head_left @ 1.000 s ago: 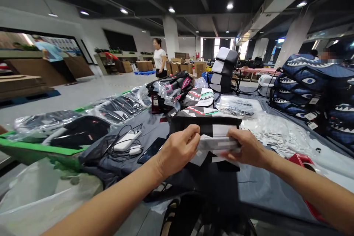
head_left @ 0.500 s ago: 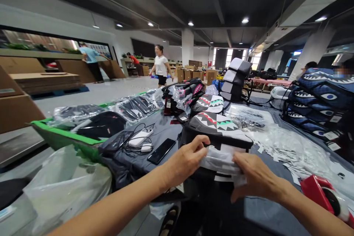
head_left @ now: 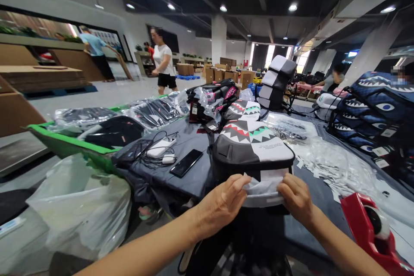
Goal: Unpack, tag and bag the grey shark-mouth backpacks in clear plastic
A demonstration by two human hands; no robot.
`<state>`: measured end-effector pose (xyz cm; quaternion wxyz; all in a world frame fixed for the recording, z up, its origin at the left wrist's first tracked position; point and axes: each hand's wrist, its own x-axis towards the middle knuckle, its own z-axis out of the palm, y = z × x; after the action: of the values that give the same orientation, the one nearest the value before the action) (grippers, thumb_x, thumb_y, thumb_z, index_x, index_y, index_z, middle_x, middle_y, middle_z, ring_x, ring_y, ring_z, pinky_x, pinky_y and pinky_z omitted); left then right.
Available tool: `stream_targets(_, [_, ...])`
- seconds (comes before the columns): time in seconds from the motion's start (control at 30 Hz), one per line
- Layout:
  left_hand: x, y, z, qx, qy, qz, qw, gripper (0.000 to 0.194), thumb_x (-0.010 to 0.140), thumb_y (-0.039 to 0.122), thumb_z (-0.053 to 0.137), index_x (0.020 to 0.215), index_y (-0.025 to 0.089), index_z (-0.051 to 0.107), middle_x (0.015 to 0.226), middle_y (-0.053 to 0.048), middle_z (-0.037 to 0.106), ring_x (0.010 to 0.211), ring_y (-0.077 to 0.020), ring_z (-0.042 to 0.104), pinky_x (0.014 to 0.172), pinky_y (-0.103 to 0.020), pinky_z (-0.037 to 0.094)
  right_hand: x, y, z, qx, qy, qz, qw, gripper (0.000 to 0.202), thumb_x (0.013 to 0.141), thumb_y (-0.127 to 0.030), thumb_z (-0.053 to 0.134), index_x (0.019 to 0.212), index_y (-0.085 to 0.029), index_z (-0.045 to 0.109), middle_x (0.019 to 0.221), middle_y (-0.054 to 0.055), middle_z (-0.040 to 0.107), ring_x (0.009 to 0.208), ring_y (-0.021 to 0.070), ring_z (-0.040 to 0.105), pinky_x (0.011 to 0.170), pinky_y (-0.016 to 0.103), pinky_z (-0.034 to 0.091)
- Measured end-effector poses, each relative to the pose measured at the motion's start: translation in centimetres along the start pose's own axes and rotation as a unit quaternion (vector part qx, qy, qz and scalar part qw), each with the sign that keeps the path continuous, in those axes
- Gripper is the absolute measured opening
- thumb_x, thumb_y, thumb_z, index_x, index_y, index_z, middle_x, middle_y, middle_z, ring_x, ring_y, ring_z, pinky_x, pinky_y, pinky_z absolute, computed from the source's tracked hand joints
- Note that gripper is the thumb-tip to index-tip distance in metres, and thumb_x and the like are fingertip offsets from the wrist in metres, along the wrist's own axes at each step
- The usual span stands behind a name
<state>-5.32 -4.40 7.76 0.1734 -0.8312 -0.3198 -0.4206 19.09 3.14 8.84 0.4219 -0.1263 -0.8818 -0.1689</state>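
A black, grey and white backpack (head_left: 255, 148) with a shark-tooth print lies in front of me at the table's near edge. At its near end, a thin white sheet (head_left: 263, 189), plastic or paper, stretches between my hands. My left hand (head_left: 224, 200) pinches the sheet's left side. Closed on its right side is my right hand (head_left: 296, 196), fingers curled. Both hands are close against the backpack's near side, and the fingertips are partly hidden. Behind it sits a second shark-print backpack (head_left: 244, 110).
Left of the backpack are a black phone (head_left: 186, 163) and white chargers (head_left: 161, 146) with cables. A red tape dispenser (head_left: 368, 228) stands at right, near scattered white tags (head_left: 326, 177). Blue shark backpacks (head_left: 375, 112) are stacked far right. A green-edged bin (head_left: 73, 140) holds wrapped bags.
My right hand has gone from spread fingers to a closed grip on the white sheet. The backpack's top shows more fully. A person in white has walked left.
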Motion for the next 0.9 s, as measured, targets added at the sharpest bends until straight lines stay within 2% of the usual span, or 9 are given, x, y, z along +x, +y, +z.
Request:
stream_targets(0.07, [-0.2, -0.3, 0.8, -0.007, 0.057, -0.037, 0.998, 0.029, 0.097, 0.005, 0.040, 0.122, 0.018, 0.047, 0.114, -0.010, 0.063, 0.104, -0.0167, 0.066, 0.088, -0.030, 0.061, -1.2, -1.0, 1.4, 0.010, 0.036, 0.048, 0.998, 0.022, 0.087, -0.002, 0.045, 0.082, -0.024, 0.044, 0.067, -0.002, 0.039, 0.060, 0.0165, 0.038, 0.057, 0.029, 0.030])
stream_targets(0.13, [-0.8, -0.8, 1.8, 0.022, 0.110, -0.050, 0.992, 0.029, 0.097, 0.006, 0.041, 0.123, 0.018, 0.047, 0.111, -0.009, 0.062, 0.103, -0.0171, 0.065, 0.086, -0.031, 0.062, -2.4, -2.0, 2.5, 0.030, 0.021, 0.073, 0.997, 0.015, 0.087, -0.009, 0.049, 0.088, -0.023, 0.047, 0.071, -0.001, 0.044, 0.062, 0.0170, 0.042, 0.058, 0.029, 0.034])
stream_targets(0.3, [-5.1, 0.4, 5.3, 0.094, 0.168, -0.041, 0.981, 0.027, 0.087, -0.003, 0.051, 0.107, 0.014, 0.057, 0.108, -0.010, 0.060, 0.109, -0.0217, 0.062, 0.086, -0.035, 0.061, -5.4, -2.2, 3.8, 0.032, -0.033, 0.038, 0.998, 0.023, 0.088, -0.002, 0.042, 0.090, -0.023, 0.052, 0.069, 0.000, 0.049, 0.062, 0.0161, 0.044, 0.060, 0.028, 0.036])
stream_targets(0.37, [-6.7, 1.8, 6.4, 0.078, 0.144, -0.057, 0.985, 0.027, 0.084, -0.002, 0.056, 0.107, 0.012, 0.058, 0.109, -0.013, 0.059, 0.111, -0.0244, 0.061, 0.087, -0.037, 0.061, -6.7, -1.7, 4.4, 0.000, -0.006, 0.059, 0.998, 0.026, 0.088, 0.000, 0.041, 0.086, -0.023, 0.053, 0.067, 0.000, 0.049, 0.062, 0.0164, 0.043, 0.060, 0.029, 0.036])
stream_targets(0.5, [-8.3, 3.8, 6.9, 0.027, 0.030, -0.081, 0.996, 0.023, 0.082, 0.016, 0.071, 0.101, 0.008, 0.060, 0.122, -0.023, 0.056, 0.117, -0.0329, 0.057, 0.094, -0.045, 0.060, -9.8, -1.9, 6.1, -0.035, 0.041, 0.115, 0.992, 0.026, 0.089, -0.001, 0.042, 0.083, -0.024, 0.054, 0.064, -0.001, 0.046, 0.060, 0.0170, 0.043, 0.059, 0.030, 0.037])
stream_targets(0.57, [-8.3, 4.0, 6.6, -0.001, -0.008, -0.086, 0.996, 0.018, 0.084, 0.018, 0.070, 0.096, 0.010, 0.060, 0.129, -0.024, 0.055, 0.119, -0.0331, 0.056, 0.096, -0.046, 0.059, -11.2, -2.2, 6.1, -0.021, 0.028, 0.113, 0.993, 0.022, 0.089, -0.005, 0.045, 0.088, -0.024, 0.056, 0.068, 0.000, 0.051, 0.062, 0.0171, 0.048, 0.060, 0.031, 0.041])
stream_targets(0.63, [-8.1, 3.9, 6.3, -0.012, -0.011, -0.093, 0.996, 0.008, 0.088, 0.013, 0.063, 0.096, 0.013, 0.059, 0.132, -0.021, 0.055, 0.120, -0.0296, 0.057, 0.095, -0.043, 0.059, -12.2, -2.2, 5.4, 0.022, -0.008, 0.087, 0.996, 0.020, 0.089, -0.008, 0.050, 0.097, -0.024, 0.059, 0.078, 0.003, 0.059, 0.070, 0.0180, 0.055, 0.065, 0.033, 0.048])
stream_targets(0.77, [-6.9, 3.9, 6.3, -0.022, -0.008, -0.148, 0.989, 0.022, 0.098, 0.013, 0.050, 0.119, 0.016, 0.055, 0.125, -0.016, 0.058, 0.113, -0.0226, 0.061, 0.093, -0.037, 0.060, -13.0, -1.1, 3.5, 0.069, -0.059, 0.053, 0.995, 0.033, 0.088, -0.003, 0.047, 0.111, -0.024, 0.059, 0.093, 0.006, 0.062, 0.088, 0.0204, 0.061, 0.078, 0.038, 0.055])
stream_targets(0.9, [-5.3, 4.2, 6.5, -0.033, -0.090, -0.154, 0.983, 0.037, 0.099, 0.015, 0.048, 0.137, 0.017, 0.046, 0.116, -0.012, 0.061, 0.103, -0.0216, 0.063, 0.088, -0.036, 0.060, -12.9, -1.1, 4.2, -0.003, 0.002, 0.146, 0.989, 0.041, 0.082, 0.001, 0.044, 0.112, -0.025, 0.055, 0.091, 0.005, 0.054, 0.083, 0.0198, 0.058, 0.071, 0.035, 0.056])
